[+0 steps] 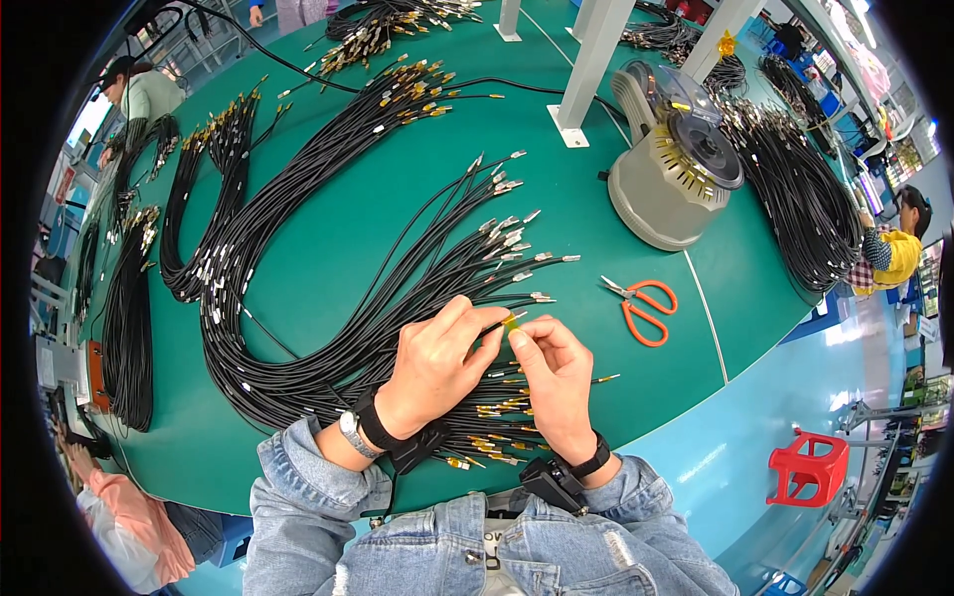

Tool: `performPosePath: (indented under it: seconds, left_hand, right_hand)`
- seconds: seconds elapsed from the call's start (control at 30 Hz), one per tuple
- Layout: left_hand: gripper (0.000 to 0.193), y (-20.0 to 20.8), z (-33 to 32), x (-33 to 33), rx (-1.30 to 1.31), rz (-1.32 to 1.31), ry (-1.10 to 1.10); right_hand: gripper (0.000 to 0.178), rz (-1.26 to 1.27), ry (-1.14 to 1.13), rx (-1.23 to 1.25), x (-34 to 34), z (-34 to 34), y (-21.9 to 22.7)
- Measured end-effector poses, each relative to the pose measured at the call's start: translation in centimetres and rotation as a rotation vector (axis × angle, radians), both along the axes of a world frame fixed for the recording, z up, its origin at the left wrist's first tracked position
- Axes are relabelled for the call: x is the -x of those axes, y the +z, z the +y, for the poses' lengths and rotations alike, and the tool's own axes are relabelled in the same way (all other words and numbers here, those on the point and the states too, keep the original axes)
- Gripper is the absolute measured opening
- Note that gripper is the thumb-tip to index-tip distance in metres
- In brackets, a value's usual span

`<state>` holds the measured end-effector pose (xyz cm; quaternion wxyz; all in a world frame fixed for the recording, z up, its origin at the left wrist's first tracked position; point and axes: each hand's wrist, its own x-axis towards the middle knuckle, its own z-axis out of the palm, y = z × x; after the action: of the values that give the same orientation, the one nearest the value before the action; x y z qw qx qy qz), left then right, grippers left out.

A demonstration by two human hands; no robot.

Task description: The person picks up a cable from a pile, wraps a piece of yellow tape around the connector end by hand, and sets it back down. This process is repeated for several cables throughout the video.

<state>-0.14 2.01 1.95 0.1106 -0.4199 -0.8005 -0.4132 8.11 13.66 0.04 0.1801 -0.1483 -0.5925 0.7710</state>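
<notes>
My left hand (pixel 445 360) is closed in a pinch near the end of a black cable, most of it hidden by the fingers. Opposite it, my right hand (pixel 555 375) pinches a small piece of yellow tape (pixel 512 322), which sits at the cable end between the two hands. Under and beyond the hands runs a long bent bundle of black cables (pixel 283 372). Some of its ends carry bare silver connectors (pixel 509 238); others, nearer my body, have yellow-wrapped ends (pixel 502 409). Scissors with orange handles (pixel 646 310) lie right of the hands, blades slightly apart.
A round grey-beige tape dispenser (pixel 668 189) stands on the green table (pixel 556 209) beside a grey metal post (pixel 593 74). More cable bundles lie at the right (pixel 795 189) and left (pixel 129 328). A red stool (pixel 810 467) stands on the floor. Other people sit around the table.
</notes>
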Motion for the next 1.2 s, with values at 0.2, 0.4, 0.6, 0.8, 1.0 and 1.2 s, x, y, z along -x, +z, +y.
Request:
performPosePath:
  seconds: [0.2,0.4,0.6,0.8,1.0,1.2]
  left_hand:
    - [0.017,0.0,0.0,-0.1,-0.060,-0.191,-0.009]
    - [0.015,0.2,-0.1,0.0,-0.122,-0.352,-0.070]
    - [0.012,0.5,-0.5,0.6,-0.129,-0.563,-0.207]
    - [0.009,0.8,-0.9,1.5,-0.139,-0.857,-0.293]
    - [0.008,0.6,-0.8,1.0,-0.005,-0.692,-0.193]
    - [0.012,0.8,-0.7,0.8,-0.014,-0.617,-0.154]
  right_hand:
    - [0.007,0.006,-0.006,0.006,-0.1,0.1,0.2]
    - [0.007,0.015,-0.007,-0.046,0.1,0.1,-0.1]
    - [0.008,0.027,0.007,-0.046,0.1,0.3,-0.3]
    - [0.007,0.012,0.020,-0.014,0.0,0.5,-0.4]
    - [0.008,-0.030,0.033,0.016,0.1,0.8,-0.3]
    - [0.011,0.016,0.010,0.011,0.3,0.7,-0.3]
